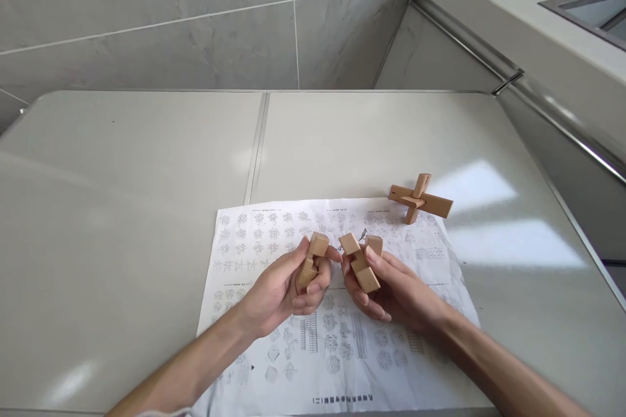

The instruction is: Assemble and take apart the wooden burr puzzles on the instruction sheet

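In my left hand [281, 280] is a notched wooden puzzle piece [319, 245], pinched between thumb and fingers. Its cut-out faces to the right. My right hand [391, 283] grips a second notched wooden piece [368, 279], tilted, with a notch along its left side. Another wooden block end [374, 245] shows behind the right thumb; whether it is joined to the notched piece I cannot tell. The two hands are close together, a small gap between their pieces, above a printed instruction sheet [274, 345].
An assembled cross-shaped wooden puzzle [419, 199] lies at the sheet's upper right edge. The pale folding table [147, 208] has a seam [258, 143] across it. A tiled wall [195, 32] stands behind, and a counter [508, 6] rises at the right.
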A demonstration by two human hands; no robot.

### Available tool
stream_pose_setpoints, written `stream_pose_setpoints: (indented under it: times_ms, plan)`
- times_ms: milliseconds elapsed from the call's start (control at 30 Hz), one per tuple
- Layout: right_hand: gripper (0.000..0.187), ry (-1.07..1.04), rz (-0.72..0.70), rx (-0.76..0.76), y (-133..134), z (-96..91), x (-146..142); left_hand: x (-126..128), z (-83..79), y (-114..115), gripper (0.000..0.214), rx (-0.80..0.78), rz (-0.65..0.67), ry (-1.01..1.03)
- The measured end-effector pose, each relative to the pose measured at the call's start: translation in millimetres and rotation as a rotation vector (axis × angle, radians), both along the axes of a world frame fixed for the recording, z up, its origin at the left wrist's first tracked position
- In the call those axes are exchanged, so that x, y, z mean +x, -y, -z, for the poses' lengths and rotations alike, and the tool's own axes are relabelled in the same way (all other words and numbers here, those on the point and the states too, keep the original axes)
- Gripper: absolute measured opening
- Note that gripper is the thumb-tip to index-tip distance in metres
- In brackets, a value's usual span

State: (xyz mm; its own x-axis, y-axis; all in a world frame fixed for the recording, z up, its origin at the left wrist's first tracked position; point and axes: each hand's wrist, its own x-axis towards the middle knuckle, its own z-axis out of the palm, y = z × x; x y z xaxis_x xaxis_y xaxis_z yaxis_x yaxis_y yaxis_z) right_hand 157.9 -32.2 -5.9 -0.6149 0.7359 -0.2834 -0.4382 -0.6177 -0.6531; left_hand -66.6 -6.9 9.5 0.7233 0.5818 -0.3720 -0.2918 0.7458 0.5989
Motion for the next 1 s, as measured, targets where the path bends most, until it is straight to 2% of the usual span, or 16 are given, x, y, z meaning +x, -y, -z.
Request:
stream_pose_setpoints:
  times_ms: [167,300,400,633,767,1000]
  plan:
    - [0.039,-0.045,0.0,0.023,-3,-4.4,-2,0,-0.7,0,0.053,0.036,-0.007,-0.007]
    - [0.036,-0.092,0.016,0.046,-2,-3.2,-2,0,-1.6,0,0.043,0.106,-0.02,-0.055]
    - [0.036,-0.099,0.017,0.055,-2,-0.9,-2,0,-0.8,-1,0.043,0.094,-0.032,-0.041]
    - [0.062,-0.199,0.026,0.04,-3,4.9,-2,1,-0.1,-2,0.054,-0.001,-0.082,0.015]
    - [0.066,-0.222,0.007,0.022,-3,3.0,-2,1,-1.6,-2,0.059,-0.041,-0.106,0.048]
    - [0.074,-0.242,0.006,-0.002,-5,-5.8,-3,0,0.7,-3,0.052,-0.018,-0.119,0.066]
